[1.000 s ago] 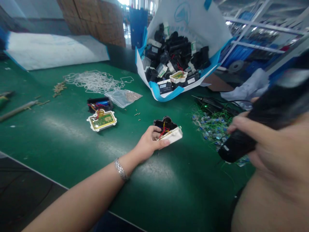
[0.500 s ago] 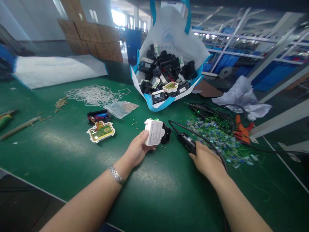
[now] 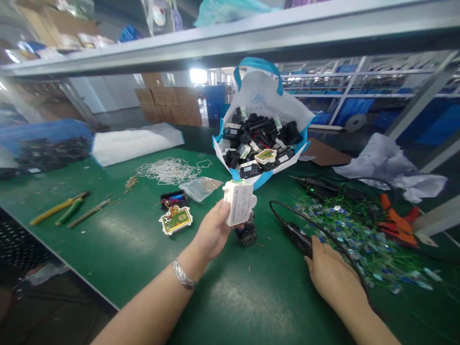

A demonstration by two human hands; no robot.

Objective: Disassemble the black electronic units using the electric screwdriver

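Left hand [image 3: 212, 231], fingers closed, grips the white rectangular plastic casing [image 3: 239, 202], raised over the green desk [image 3: 143, 251] at twelve o'clock. Right hand [image 3: 332, 277] wraps its fingers around the black corded tool [image 3: 296, 235] at two o'clock. A firm, level hold on the casing seems wise.

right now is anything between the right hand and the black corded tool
Nothing visible does: the right hand touches the rear of the black corded tool on the green mat. The left hand holds a white housing apart from it.

Green bench [image 3: 251, 297]: pliers [image 3: 59, 209], opened unit [image 3: 176, 220], clear packet [image 3: 201, 187], tote bag [image 3: 264, 93], wire clippings [image 3: 345, 235], corded tool [image 3: 296, 235].
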